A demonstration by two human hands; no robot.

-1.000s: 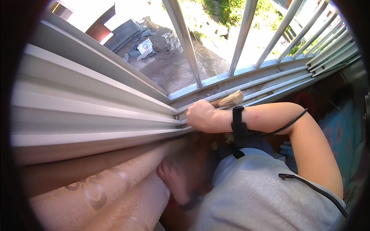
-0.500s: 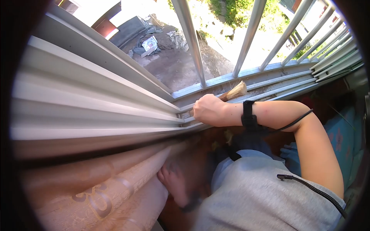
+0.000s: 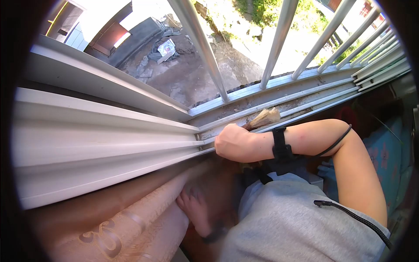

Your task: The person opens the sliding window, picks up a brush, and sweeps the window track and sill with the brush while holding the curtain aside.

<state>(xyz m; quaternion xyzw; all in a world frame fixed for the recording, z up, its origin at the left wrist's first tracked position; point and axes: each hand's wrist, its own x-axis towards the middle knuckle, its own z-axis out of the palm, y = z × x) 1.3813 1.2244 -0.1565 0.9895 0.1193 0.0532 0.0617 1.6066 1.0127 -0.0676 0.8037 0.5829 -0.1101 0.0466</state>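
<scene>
My right hand (image 3: 231, 142) is closed in a fist around a brush (image 3: 264, 118) with pale, splayed bristles. Its bristles stick out past the wrist side of the fist, over the window track (image 3: 244, 114); most of the handle is hidden by my fingers. Lower down, my left hand (image 3: 194, 209) grips the edge of a pinkish patterned curtain (image 3: 144, 222), holding it at the side. That hand is dim and a little blurred. Both wrists wear black bands.
White window frame rails (image 3: 100, 135) run along the left. Metal bars (image 3: 279, 43) stand outside the track. Beyond them are bare ground with a crumpled bag (image 3: 166, 49) and greenery. A blue patterned cloth (image 3: 386, 153) lies at the right. A black cable (image 3: 349, 214) crosses my shirt.
My right hand with the brush has shifted down in view, towards the inner rails of the track. The view has tilted slightly. My left hand stays on the curtain.
</scene>
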